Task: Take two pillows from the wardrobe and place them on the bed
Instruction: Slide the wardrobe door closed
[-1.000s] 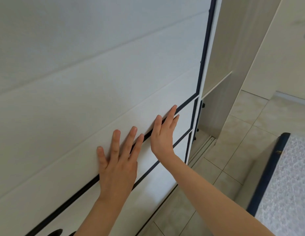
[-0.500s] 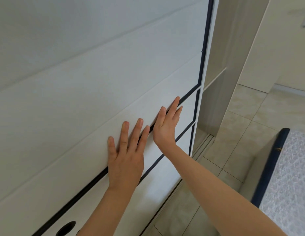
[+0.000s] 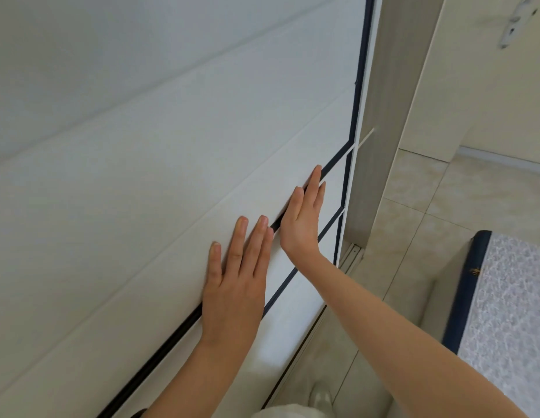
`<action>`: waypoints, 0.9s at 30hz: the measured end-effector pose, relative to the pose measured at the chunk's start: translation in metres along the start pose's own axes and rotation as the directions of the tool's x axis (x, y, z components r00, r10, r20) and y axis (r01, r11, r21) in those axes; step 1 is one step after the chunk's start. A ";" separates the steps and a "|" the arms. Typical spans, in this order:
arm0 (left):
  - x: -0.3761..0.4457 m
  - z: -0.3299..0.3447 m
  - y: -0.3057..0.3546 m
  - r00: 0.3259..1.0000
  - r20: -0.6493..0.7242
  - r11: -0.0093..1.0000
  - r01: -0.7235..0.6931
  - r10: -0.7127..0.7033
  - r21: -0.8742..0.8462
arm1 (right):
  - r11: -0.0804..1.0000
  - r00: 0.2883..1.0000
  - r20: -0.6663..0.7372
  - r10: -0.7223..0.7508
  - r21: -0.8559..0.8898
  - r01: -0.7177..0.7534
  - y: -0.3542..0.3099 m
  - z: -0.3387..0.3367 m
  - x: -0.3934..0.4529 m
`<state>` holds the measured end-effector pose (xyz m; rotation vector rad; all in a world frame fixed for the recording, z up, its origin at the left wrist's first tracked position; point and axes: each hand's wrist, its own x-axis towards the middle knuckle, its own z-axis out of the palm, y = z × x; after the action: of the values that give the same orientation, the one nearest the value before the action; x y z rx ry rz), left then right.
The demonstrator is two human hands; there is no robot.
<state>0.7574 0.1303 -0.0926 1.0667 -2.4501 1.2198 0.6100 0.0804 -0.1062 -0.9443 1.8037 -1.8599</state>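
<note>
- White panelled sliding door [image 3: 172, 146] of the wardrobe fills most of the view; its dark-trimmed edge stands just beside the wardrobe's grey side wall [image 3: 380, 122], with only a thin gap showing.
- No pillows are in sight; presumably they lie behind the door.
- Left hand [image 3: 235, 285] lies flat on the panel, fingers spread, gripping nothing.
- Right hand [image 3: 302, 218] presses flat just ahead of it, fingers together, fingertips at the dark groove.
- Step in hand, as I judge it: sliding the door along its floor track [image 3: 350, 254].
- Next move calls for an opened compartment and a reach inside.
- Bed [image 3: 509, 312] waits at lower right, near the wardrobe.
</note>
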 end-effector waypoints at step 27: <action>0.185 0.044 0.112 0.990 0.100 0.993 0.101 -0.095 -0.066 | 0.998 0.998 0.000 0.057 -0.033 -0.057 0.055 -0.080 0.193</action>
<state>0.5531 0.0462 -0.1024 1.2379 -2.4586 1.0677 0.4099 0.0009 -0.1171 -0.8948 1.8472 -1.8001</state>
